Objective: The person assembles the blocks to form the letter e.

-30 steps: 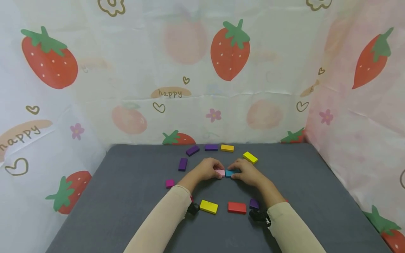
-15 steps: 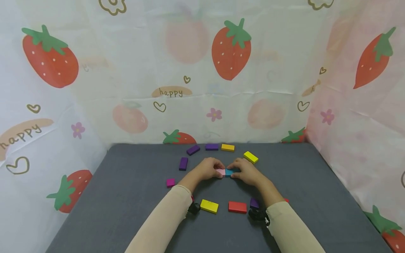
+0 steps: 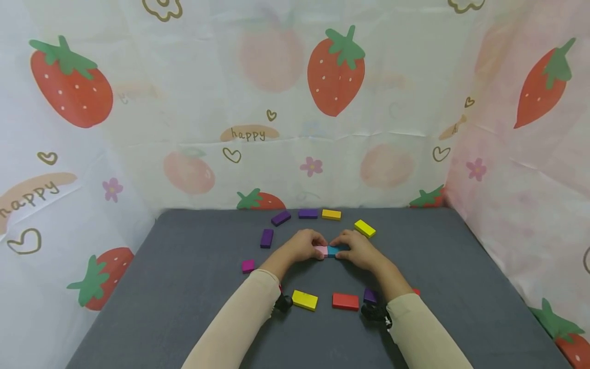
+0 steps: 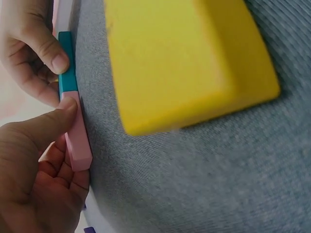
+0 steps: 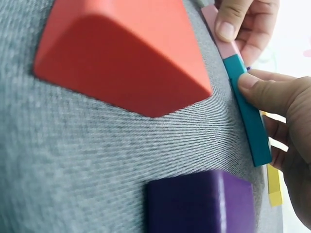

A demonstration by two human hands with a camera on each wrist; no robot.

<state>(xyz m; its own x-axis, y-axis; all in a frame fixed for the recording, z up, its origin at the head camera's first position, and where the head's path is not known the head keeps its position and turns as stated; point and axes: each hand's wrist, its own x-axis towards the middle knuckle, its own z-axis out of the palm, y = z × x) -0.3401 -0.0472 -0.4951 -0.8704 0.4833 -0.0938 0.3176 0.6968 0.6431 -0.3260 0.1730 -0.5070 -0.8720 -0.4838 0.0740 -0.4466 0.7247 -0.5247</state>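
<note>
My left hand [image 3: 305, 245] pinches a pink block [image 4: 78, 141] between thumb and fingers at the middle of the grey table. Beside it my right hand [image 3: 358, 250] pinches a teal-blue block [image 5: 251, 121] the same way. In both wrist views the two blocks lie end to end in one line, their short faces meeting. Each thumb is on the near side of its block, and the other fingers are partly hidden behind.
Around the hands lie purple blocks [image 3: 267, 239], an orange one [image 3: 331, 214], yellow ones [image 3: 305, 300], a magenta one [image 3: 248, 266] and a red block [image 3: 345, 302]. Red bits show beside both forearms. A strawberry-print cloth [image 3: 286, 179] encloses the table's back and sides.
A second ago a thin gap parted the pink and teal-blue blocks; they have since come together end to end. Both hands keep their grip and have hardly moved since.
</note>
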